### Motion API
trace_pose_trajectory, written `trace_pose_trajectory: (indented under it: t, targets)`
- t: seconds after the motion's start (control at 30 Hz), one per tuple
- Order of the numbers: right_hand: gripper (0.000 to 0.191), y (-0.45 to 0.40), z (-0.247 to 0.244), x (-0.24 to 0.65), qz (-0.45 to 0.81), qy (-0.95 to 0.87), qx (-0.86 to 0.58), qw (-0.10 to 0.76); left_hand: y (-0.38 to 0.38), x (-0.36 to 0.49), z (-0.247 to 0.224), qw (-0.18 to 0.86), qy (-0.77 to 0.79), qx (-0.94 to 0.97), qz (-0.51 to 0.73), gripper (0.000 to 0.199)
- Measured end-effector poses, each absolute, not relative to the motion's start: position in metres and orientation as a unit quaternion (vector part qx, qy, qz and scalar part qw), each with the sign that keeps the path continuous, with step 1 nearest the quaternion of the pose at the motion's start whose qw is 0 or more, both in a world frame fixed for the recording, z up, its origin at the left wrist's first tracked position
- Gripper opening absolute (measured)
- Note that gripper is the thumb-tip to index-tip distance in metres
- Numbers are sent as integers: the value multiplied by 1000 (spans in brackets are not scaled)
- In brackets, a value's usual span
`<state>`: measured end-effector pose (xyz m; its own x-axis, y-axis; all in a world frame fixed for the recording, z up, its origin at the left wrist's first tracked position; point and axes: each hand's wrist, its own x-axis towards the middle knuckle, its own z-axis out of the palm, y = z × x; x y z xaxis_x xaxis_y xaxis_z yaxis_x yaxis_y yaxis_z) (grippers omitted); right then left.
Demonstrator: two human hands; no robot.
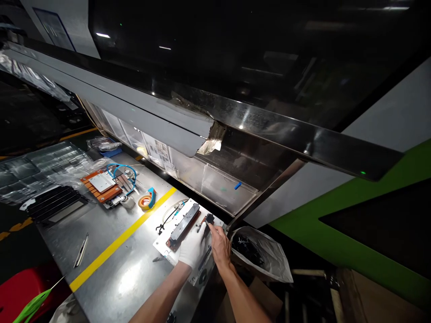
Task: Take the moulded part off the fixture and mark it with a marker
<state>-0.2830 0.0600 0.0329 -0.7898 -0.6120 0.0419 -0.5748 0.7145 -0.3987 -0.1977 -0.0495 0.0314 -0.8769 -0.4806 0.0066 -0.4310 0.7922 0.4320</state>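
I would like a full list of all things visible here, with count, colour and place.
metal table: one, grey with a yellow stripe, centre
white plate: one, under the hands
black bar: one, on the white plate
small black part: one, at the right fingers
tape roll: one, orange and blue, mid table
copper block: one, far left of table
plastic bag: one, clear, right of table
left hand: white glove, resting on the plate
right hand: bare, pinching the small black part

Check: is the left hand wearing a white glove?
Yes, the left hand is in a white glove, resting on the white plate.
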Motion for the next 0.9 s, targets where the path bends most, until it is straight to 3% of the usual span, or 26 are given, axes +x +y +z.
trace_pose_trajectory:
  t: [0.17, 0.3, 0.47, 0.9]
  targets:
    - [48, 76, 35, -260, -245, 910, -332, 45, -47, -157, -7, 192, -940, 222, -175, 44]
    - [46, 81, 41, -235, -208, 902, -369, 84, -46, -122, -24, 197, -959, 174, -110, 41]
    - [42, 74, 44, -213, -186, 903, -370, 119, -47, -117, -17, 178, -962, 167, -124, 37]
    - [42, 71, 49, -210, -190, 907, -351, 137, -51, -124, -34, 255, -953, 135, -94, 31]
